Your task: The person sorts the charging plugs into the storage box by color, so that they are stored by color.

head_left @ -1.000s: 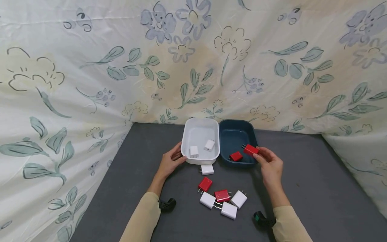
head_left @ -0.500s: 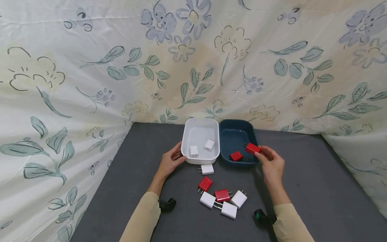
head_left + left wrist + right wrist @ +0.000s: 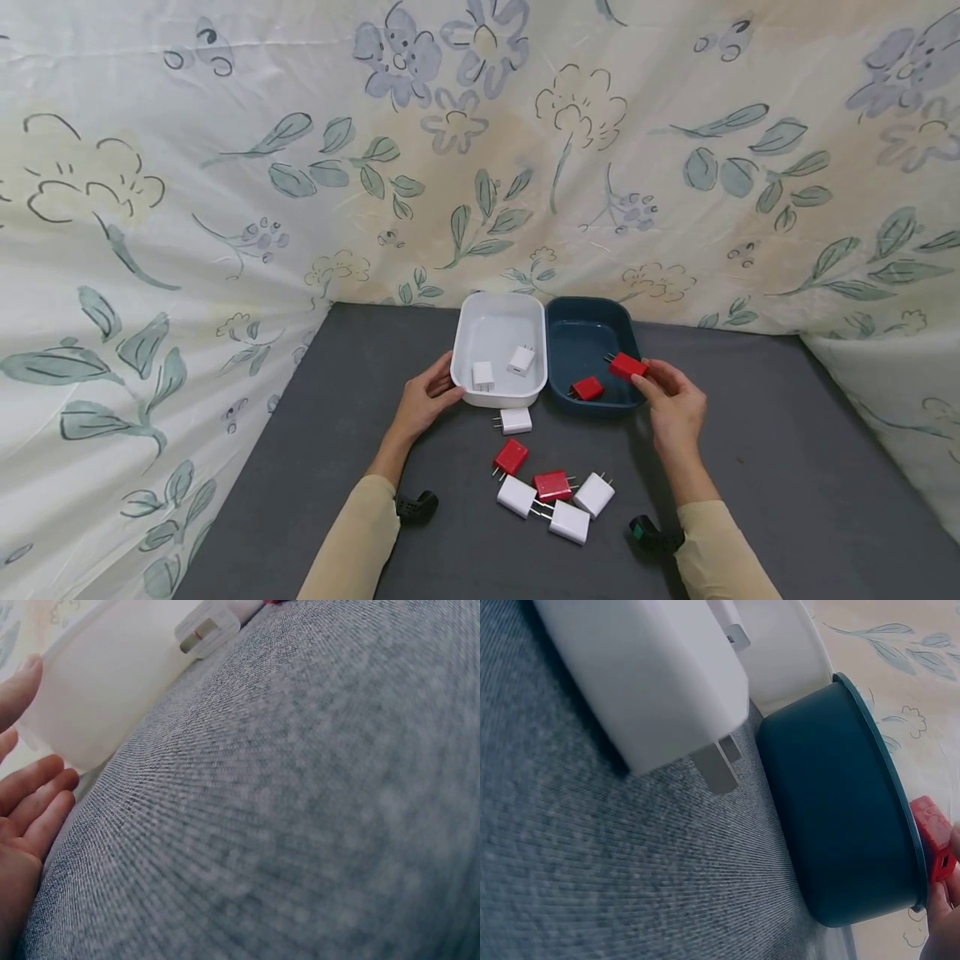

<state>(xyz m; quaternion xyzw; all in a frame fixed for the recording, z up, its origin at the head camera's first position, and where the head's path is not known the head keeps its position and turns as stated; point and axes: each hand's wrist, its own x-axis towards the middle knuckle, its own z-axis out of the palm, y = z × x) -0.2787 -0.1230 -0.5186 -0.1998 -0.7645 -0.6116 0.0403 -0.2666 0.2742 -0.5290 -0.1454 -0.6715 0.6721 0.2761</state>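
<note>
Red plugs (image 3: 552, 485) & white plugs (image 3: 569, 522) w/ silvery prongs (image 3: 715, 769); white bin (image 3: 495, 329), dk-blue bin (image 3: 588, 333). Surface (image 3: 750, 467) dk grey, fine-ribbed. Cloth bkgd (image 3: 330, 221) off-white w/ lilac flwrs (image 3: 399, 61), dk-outlined grey-green lvs (image 3: 291, 179). Sleeves (image 3: 356, 533) beige.

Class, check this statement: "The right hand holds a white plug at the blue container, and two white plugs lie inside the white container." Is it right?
Not quite: the plug in the right hand is red, as the head view shows. It is at the blue container, and two white plugs lie inside the white container.
</note>
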